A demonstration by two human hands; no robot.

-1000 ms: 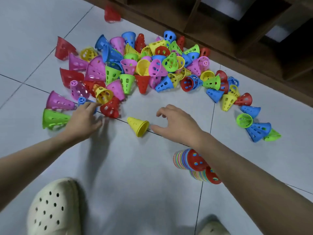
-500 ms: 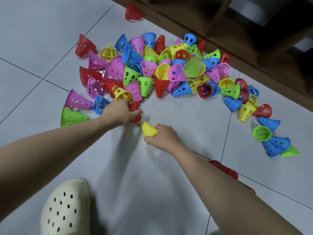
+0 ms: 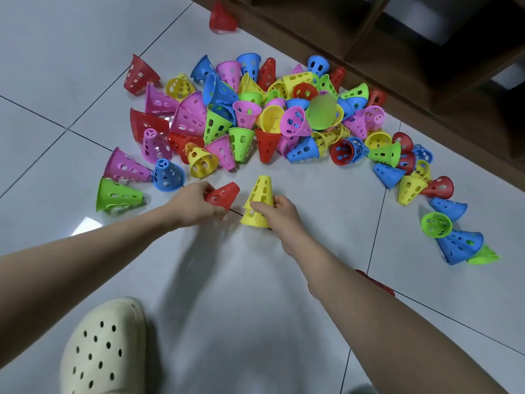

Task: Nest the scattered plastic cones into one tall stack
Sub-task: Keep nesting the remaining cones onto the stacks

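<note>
We see left grip [image 3: 196, 203] grasping red cone [image 3: 223, 194], tilted on side; right grip [image 3: 279, 213] pinching yellow cone [image 3: 260, 199], upright, just beside.

Under me is a pale grey tiled floor [image 3: 284, 322] with thin dark grout lines crossing it. My cream perforated clog [image 3: 103, 348] sits at the near left, toe pointing far. Along the far right runs dark brown wooden furniture [image 3: 412, 78], its base meeting the tiles, with shadowed open compartments above and something pale inside one.
</note>
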